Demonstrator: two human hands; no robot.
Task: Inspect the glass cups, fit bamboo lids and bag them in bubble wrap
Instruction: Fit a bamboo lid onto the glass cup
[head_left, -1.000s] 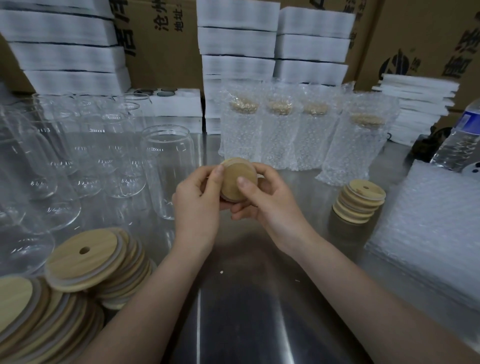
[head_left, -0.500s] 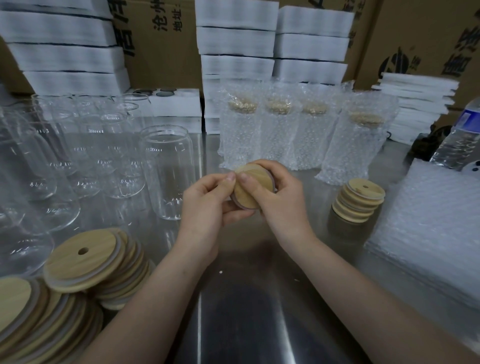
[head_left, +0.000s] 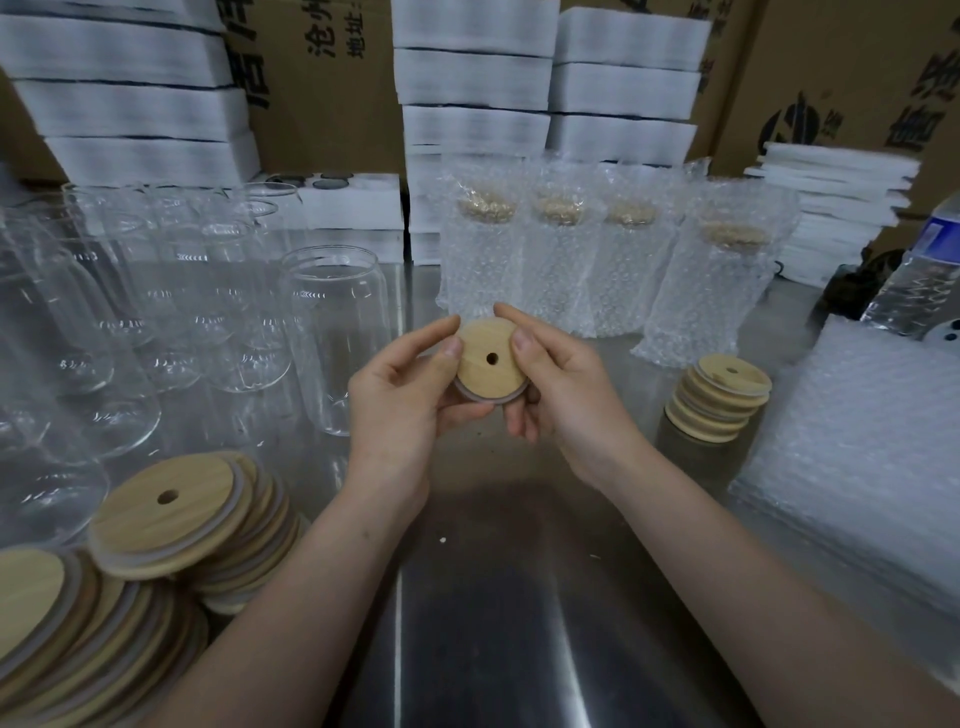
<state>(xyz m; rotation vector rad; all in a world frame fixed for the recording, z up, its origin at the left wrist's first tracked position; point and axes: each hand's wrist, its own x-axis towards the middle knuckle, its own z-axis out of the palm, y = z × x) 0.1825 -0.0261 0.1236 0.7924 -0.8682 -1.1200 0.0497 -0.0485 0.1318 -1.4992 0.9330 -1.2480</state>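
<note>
Mid-frame, above the steel table (head_left: 493, 623): one bamboo lid (head_left: 488, 361) with a centre hole and a pale ring at its lower edge, pinched between both hands. Left hand (head_left: 400, 400) curled, thumb on the lid's left rim, fingers underneath; right hand (head_left: 566, 400) likewise, thumb on the right rim, index finger arched over the top. Both closed on the lid, neither flat nor fully clenched. Probably still the checking stage for this lid, not yet fitted. Done so far: four bagged cups (head_left: 592, 260) with lids inside bubble wrap, upright in a row at upper centre. Left to do: many bare glass cups (head_left: 130, 322) crowded at the left, the nearest one (head_left: 335, 338) just left of the hands, open and lidless. Loose lids (head_left: 171, 514) heaped at lower left, a small lid stack (head_left: 719, 397) at right, flat bubble-wrap bags (head_left: 857, 467) at far right. Beyond, foam blocks (head_left: 472, 78), cartons, a water bottle (head_left: 919, 275) at the right edge. Nothing between hands and the nearest cup; close-packed glass a likely knock hazard.
</note>
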